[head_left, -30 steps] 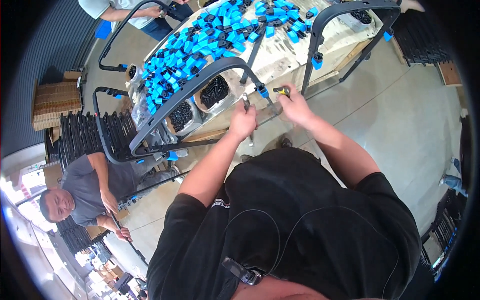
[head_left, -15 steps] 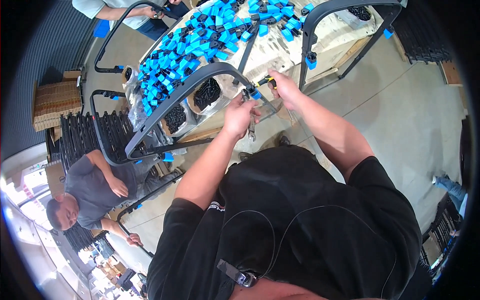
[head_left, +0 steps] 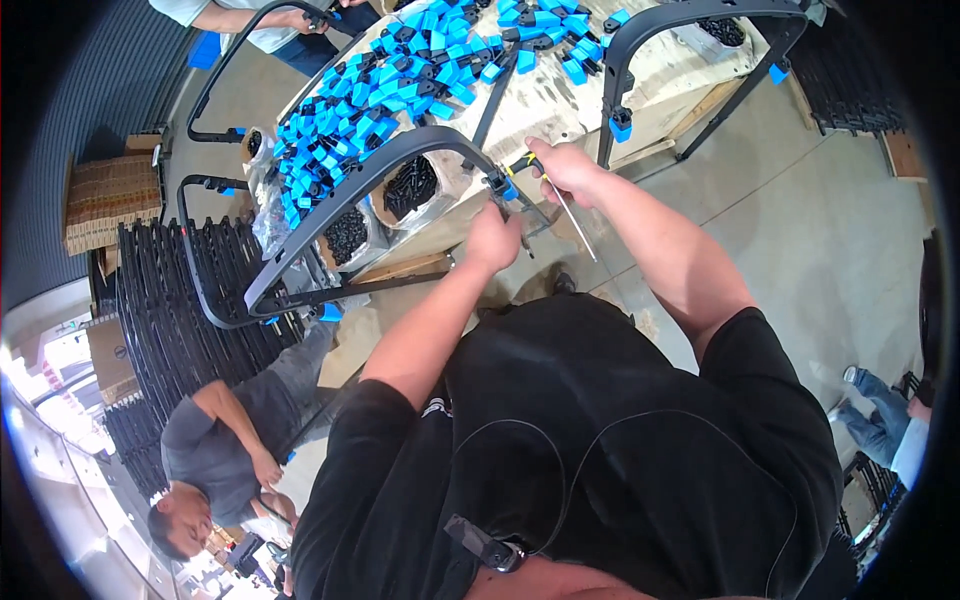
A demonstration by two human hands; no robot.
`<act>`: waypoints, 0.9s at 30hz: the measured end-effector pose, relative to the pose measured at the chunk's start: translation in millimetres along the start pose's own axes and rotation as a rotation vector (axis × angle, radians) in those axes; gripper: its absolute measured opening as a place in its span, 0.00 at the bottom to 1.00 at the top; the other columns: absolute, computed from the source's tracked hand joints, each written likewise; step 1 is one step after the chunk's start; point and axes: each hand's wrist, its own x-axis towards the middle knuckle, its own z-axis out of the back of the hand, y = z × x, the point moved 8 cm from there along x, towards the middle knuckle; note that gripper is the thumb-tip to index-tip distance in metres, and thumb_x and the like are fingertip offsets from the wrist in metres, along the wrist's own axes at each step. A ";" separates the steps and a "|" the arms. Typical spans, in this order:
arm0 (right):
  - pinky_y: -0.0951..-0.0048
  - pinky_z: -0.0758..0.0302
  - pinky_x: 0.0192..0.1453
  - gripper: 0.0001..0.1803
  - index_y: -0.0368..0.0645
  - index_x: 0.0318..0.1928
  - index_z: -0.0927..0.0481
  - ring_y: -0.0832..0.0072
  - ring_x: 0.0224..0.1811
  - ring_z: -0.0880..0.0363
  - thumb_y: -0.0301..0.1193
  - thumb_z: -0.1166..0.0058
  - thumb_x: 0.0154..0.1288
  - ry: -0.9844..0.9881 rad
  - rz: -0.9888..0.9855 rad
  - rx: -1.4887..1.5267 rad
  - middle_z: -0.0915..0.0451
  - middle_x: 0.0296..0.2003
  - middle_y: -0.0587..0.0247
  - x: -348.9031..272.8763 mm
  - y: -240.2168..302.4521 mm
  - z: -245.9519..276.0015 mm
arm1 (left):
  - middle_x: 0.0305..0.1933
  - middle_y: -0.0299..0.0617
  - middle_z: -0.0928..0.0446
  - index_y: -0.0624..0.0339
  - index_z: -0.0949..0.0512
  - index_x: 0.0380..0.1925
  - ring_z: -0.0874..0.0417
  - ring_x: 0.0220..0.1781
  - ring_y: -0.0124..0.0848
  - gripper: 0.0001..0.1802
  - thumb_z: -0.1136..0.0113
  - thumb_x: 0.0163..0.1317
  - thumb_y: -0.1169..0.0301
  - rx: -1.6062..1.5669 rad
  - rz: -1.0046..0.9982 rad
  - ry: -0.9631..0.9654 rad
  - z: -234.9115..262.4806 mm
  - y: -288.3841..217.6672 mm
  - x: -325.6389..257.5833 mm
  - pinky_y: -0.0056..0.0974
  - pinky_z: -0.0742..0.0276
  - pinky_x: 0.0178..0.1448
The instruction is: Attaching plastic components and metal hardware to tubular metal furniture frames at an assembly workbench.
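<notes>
**Both hands at the frame's blue-clipped end, in front of a crowded bench**

The black frame (head_left: 385, 172) arches up on my left, cutting across my view of two pale bags (head_left: 385, 243) of small black parts at the edge of the bench (head_left: 562, 112). Behind it spreads a heap of blue-and-black pieces (head_left: 375, 100), and a second black frame (head_left: 632, 48) stands to the right. Stacked black frames (head_left: 185, 285) fill the left, near a co-worker in a grey shirt (head_left: 245, 450); another in a pale shirt (head_left: 272, 38) is across the bench.

My right hand (head_left: 568, 173) has its fingers wrapped around a yellow-and-black tool (head_left: 524, 162), right by the frame's end. A thin bright rod slants down from beneath that hand; I can't tell whether it belongs to the tool. My left hand (head_left: 494, 240) sits just below the blue clip (head_left: 510, 190), fingers bent inward; its back hides how tightly they close and on what.

The frame is a smooth, dark tube bent into rounded corners. The bench top is pale, scuffed wood, the pieces on it are blocky, and the floor (head_left: 775, 215) is smooth grey.
</notes>
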 end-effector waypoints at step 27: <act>0.65 0.31 0.29 0.23 0.35 0.39 0.17 0.76 0.26 0.27 0.46 0.29 0.61 -0.314 0.162 0.092 0.21 0.27 0.64 7.8 -10.7 -1.4 | 0.34 0.46 0.17 0.63 0.22 0.36 0.12 0.35 0.39 0.06 0.41 0.66 0.71 -1.009 0.359 0.581 -9.0 -31.6 -8.4 0.43 0.15 0.40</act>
